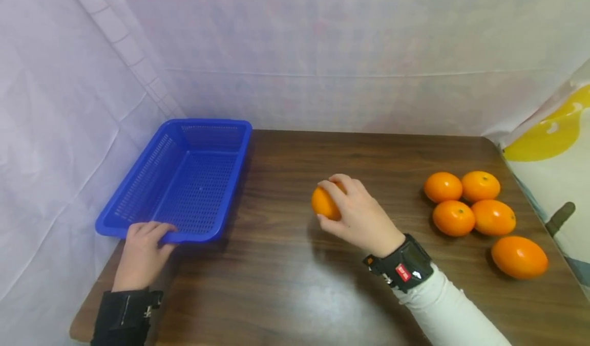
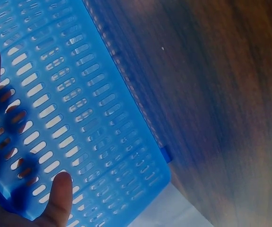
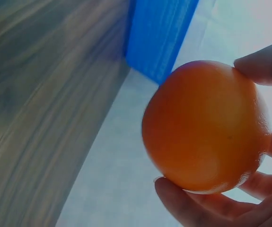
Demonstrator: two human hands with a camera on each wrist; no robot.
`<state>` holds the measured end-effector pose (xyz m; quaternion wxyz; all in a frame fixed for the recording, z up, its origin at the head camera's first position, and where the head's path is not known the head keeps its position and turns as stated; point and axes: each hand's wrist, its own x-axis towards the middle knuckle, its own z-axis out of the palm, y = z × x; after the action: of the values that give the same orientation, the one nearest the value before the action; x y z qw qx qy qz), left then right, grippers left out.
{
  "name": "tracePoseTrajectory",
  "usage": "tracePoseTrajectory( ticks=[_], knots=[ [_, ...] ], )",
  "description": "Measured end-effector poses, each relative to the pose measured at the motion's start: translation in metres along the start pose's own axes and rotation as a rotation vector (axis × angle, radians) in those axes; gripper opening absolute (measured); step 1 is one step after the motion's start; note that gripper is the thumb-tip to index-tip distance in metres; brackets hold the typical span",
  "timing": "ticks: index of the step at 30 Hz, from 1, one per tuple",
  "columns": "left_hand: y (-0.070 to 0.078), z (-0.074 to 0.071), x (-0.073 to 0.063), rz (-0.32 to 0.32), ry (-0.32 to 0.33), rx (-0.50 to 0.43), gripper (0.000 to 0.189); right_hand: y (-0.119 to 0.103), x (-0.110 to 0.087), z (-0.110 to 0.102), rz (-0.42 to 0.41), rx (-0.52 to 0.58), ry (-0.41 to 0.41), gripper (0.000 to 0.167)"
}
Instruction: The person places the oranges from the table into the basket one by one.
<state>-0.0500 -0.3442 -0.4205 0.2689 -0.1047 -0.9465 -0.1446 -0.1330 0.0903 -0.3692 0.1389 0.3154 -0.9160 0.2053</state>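
Observation:
In the head view my right hand (image 1: pixel 357 215) grips an orange (image 1: pixel 324 202) above the middle of the table. The right wrist view shows that orange (image 3: pixel 204 127) large, with thumb and fingertips spread round its sides. At the left my left hand (image 1: pixel 143 251) holds the near rim of a blue plastic basket (image 1: pixel 239 182), fingers over the edge and thumb outside. Seen from the left wrist, the slotted basket wall (image 2: pixel 79 94) fills much of the view. Nothing lies in the basket.
Several more oranges (image 1: pixel 454 218) sit grouped at the right side of the brown wooden table (image 1: pixel 286 284), one a little nearer. White cloth (image 1: pixel 322 54) hangs behind the table and along its left. A patterned cloth (image 1: pixel 564 182) lies beyond the right edge.

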Motion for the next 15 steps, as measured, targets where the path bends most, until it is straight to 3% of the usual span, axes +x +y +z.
tracePoseTrajectory(
  ticks=[6, 15],
  knots=[
    [0.001, -0.002, 0.000, -0.026, -0.025, 0.001, 0.027, -0.019, 0.025, 0.015, -0.130, 0.033, -0.009, 0.056],
    [0.001, -0.002, 0.001, -0.026, -0.033, 0.007, 0.028, -0.047, 0.060, 0.035, -0.198, 0.084, -0.022, 0.056]
  ],
)
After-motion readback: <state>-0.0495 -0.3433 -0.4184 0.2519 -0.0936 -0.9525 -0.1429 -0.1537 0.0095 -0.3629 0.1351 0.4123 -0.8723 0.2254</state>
